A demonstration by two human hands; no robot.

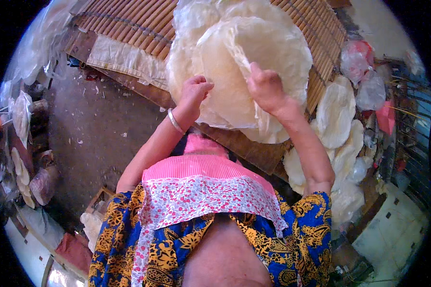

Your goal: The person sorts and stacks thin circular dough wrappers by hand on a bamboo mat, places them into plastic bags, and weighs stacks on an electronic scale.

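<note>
Thin, round, cream-coloured translucent sheets [184, 52] lie overlapping in a pile in front of me. The top sheet [227, 93] has its right part lifted and gathered into a fold [238, 50]. My right hand [267, 91] is closed around that fold, thumb uppermost. At the pile's left side, my left hand [195, 95] is closed with its fingertips pinched together near the top sheet's edge. Whether that edge is between those fingertips cannot be made out. A pale bangle circles my left wrist.
Beneath the pile is a slatted bamboo mat [129, 24], with a cream cloth [124, 57] along its edge. More round sheets [335, 112] lie to the right, beside clear plastic bags [368, 91]. Dark floor [100, 124] spreads on the left.
</note>
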